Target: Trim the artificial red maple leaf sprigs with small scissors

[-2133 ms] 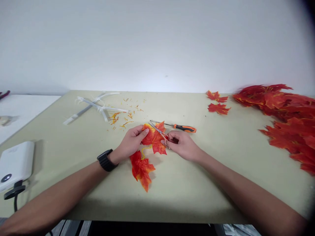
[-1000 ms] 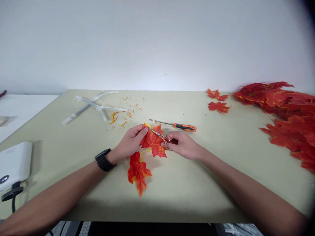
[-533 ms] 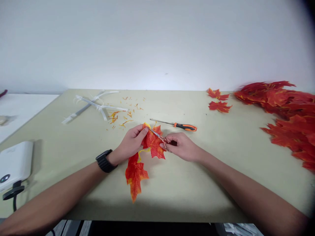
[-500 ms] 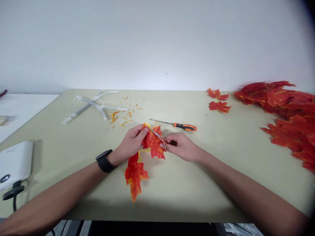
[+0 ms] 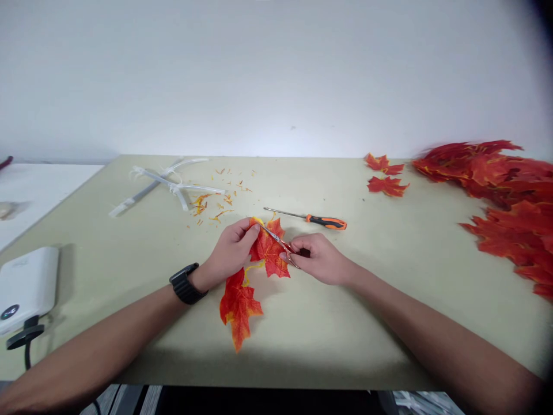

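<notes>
Between thumb and fingers, my left hand (image 5: 231, 251) pinches the left edge of a red artificial maple leaf (image 5: 271, 248). My right hand (image 5: 319, 257) is closed on the handles of small scissors (image 5: 276, 237), whose blades lie across the leaf's upper part and point to my left fingertips. A second red-orange leaf (image 5: 242, 311) hangs below, near a yellow stem (image 5: 254, 266) beside the first leaf. Whether the blades are parted is too small to tell.
Beyond my hands lies an orange-black screwdriver (image 5: 326, 221). Yellow-orange scraps (image 5: 201, 203) and clear plastic strips (image 5: 151, 183) are at the back left. Two leaves (image 5: 387, 185) and a large leaf pile (image 5: 510, 178) are at the right. A white device (image 5: 30, 288) with a cable sits far left.
The hands and scissors have barely moved. The lower leaf has shifted slightly up and to the right, and the view has moved a little.
</notes>
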Demonstrator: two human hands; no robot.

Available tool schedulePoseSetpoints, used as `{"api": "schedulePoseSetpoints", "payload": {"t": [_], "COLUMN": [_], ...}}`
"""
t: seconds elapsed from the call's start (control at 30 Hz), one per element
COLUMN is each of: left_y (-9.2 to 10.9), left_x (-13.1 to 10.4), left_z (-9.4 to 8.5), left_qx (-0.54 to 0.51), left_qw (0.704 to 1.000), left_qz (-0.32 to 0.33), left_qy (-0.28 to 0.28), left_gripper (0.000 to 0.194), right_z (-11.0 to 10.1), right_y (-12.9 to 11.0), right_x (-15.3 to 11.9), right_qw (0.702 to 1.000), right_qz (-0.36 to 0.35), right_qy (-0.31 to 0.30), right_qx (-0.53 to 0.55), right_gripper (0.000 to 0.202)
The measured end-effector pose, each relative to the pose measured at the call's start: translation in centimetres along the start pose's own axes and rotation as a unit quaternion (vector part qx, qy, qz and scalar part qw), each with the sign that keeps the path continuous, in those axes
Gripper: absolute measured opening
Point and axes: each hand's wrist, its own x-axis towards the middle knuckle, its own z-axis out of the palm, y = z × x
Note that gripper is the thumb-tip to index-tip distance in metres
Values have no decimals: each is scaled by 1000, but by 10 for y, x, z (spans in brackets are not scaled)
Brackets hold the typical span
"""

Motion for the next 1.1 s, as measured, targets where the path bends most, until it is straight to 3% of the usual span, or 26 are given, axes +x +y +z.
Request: {"api": "schedulePoseSetpoints", "payload": {"t": [0.67,1.1], "left_y": [3,-1], "left_x": [-2,-3], "left_z": [4,6], "left_qx": [-18,-36], "left_qw": [999,998], "left_qz": [-24,-45], "left_qy": [30,27], "left_gripper": [30,31], "right_z": [3,3], "right_y": [-2,-7], "right_x": [-1,-2], "right_qw": [999,999], "right_qz": [0,-17], "right_qy": [-10,6], "right_qx": [35,-32], "right_gripper": [44,49]}}
